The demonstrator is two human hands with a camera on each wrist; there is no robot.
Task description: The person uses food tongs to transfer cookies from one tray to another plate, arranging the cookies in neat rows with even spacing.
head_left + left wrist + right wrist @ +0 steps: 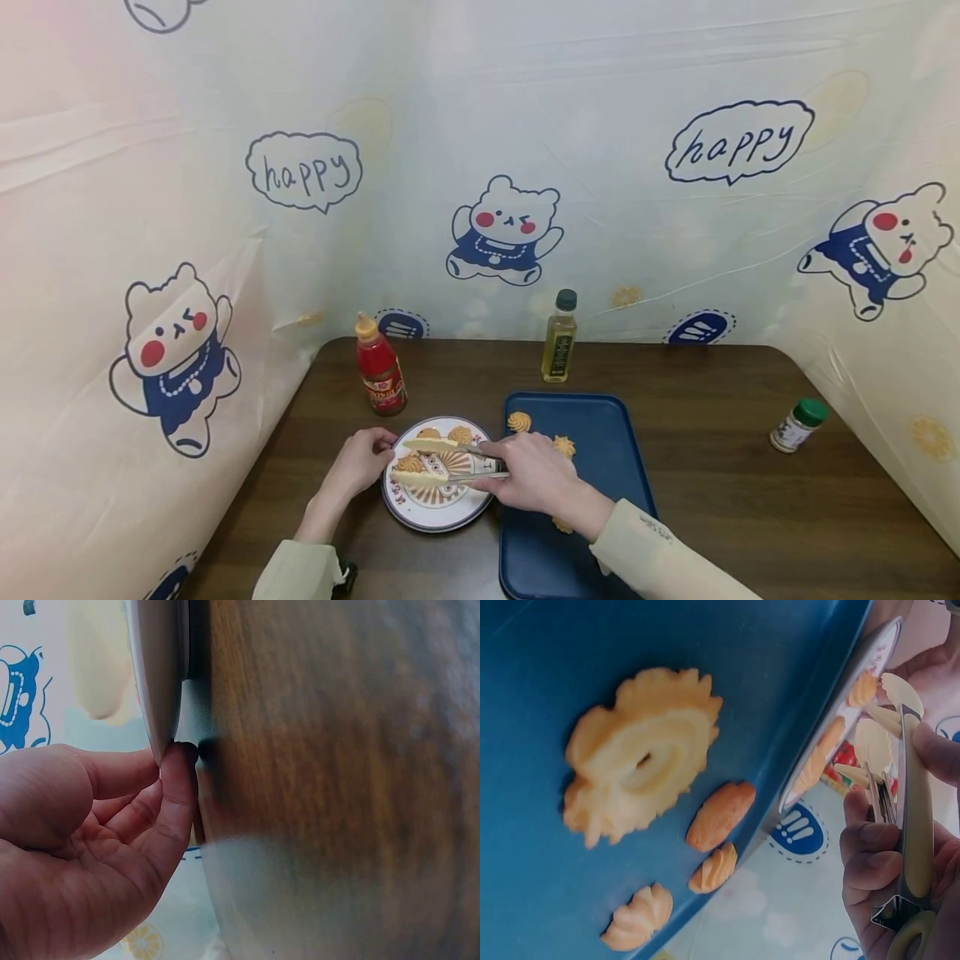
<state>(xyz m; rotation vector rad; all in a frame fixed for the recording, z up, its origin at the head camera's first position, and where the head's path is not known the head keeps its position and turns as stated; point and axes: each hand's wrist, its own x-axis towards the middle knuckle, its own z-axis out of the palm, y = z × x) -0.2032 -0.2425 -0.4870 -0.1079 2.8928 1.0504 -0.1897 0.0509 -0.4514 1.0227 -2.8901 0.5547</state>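
My left hand (pixel 358 465) pinches the left rim of a white patterned plate (pixel 442 521) between thumb and fingers; the left wrist view shows this grip from the side. My right hand (pixel 536 475) grips a pair of cream-tipped tongs (pixel 917 817) that reaches over the plate from the right. The tong tips stand apart, and nothing shows held between them. Several golden cookies (pixel 461 435) lie on the plate under and around the tips. Other cookies (pixel 519 422) sit on a blue tray (pixel 600 408), partly hidden by my right hand and forearm.
Behind the plate stands a red sauce bottle (pixel 381 375) with a yellowish cap. An oil bottle (pixel 558 342) is upright behind the tray. Far right on the wooden table (pixel 712 467) stands a small green-capped jar (pixel 797 427). A printed curtain (pixel 420 208) surrounds the table.
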